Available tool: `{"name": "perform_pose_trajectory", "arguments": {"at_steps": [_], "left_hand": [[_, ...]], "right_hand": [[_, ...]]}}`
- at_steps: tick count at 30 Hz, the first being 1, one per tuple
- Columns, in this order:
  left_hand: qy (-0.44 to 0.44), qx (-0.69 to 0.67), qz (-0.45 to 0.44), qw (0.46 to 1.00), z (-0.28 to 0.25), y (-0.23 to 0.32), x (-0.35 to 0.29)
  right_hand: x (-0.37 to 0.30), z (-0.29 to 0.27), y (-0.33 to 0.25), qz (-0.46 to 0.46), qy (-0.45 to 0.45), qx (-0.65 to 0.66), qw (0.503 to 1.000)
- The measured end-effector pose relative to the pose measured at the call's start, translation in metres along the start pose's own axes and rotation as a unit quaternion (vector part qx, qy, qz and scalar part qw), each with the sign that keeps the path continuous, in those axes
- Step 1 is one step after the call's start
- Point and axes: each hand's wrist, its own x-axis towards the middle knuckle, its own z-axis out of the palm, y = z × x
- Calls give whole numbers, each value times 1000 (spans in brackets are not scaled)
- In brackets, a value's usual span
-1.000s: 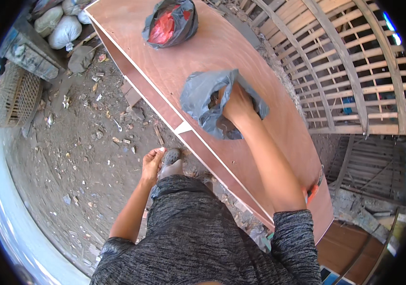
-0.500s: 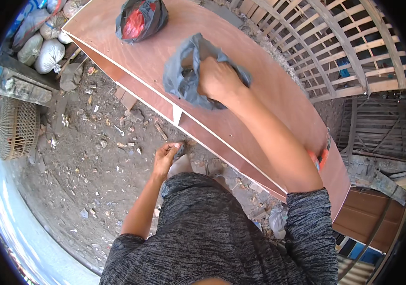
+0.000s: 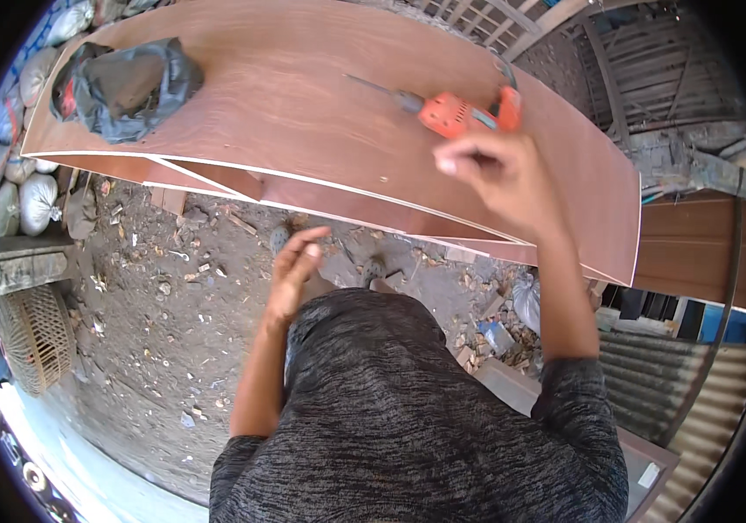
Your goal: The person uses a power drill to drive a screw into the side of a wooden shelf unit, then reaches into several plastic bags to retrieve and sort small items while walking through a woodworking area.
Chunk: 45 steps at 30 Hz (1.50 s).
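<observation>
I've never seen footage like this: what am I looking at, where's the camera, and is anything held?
There's no machine, just a person's bare left hand and right hand. Every picture comes from a fisheye camera worn on the head, looking down, so straight edges bend. On the reddish-brown wooden surface lie dark plastic bags and an orange drill. The left hand, fingers apart, shows nothing held. The right is near the drill; whether it pinches something small, I can't tell.

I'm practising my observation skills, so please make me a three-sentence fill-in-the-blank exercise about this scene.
1. The person's ____ hand is nearer the orange drill.
2. In the picture, the dark plastic bag lies to the ____ of the drill.
3. Counting the left hand, ____ bare hands are in view.

Missing words: right; left; two.
</observation>
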Motion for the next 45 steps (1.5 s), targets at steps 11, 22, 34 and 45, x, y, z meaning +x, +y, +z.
{"name": "perform_pose_trajectory", "arguments": {"at_steps": [11, 22, 34, 45], "left_hand": [[-252, -21, -148, 956, 163, -41, -58], [-174, -135, -133, 966, 157, -67, -115], [23, -232, -78, 969, 100, -72, -150], [264, -275, -1, 924, 170, -105, -133]], "right_hand": [[-239, 82, 41, 171, 208, 185, 945], [-265, 108, 20, 221, 136, 257, 931], [-123, -32, 58, 32, 40, 45, 998], [7, -135, 152, -234, -303, -442, 811]]}}
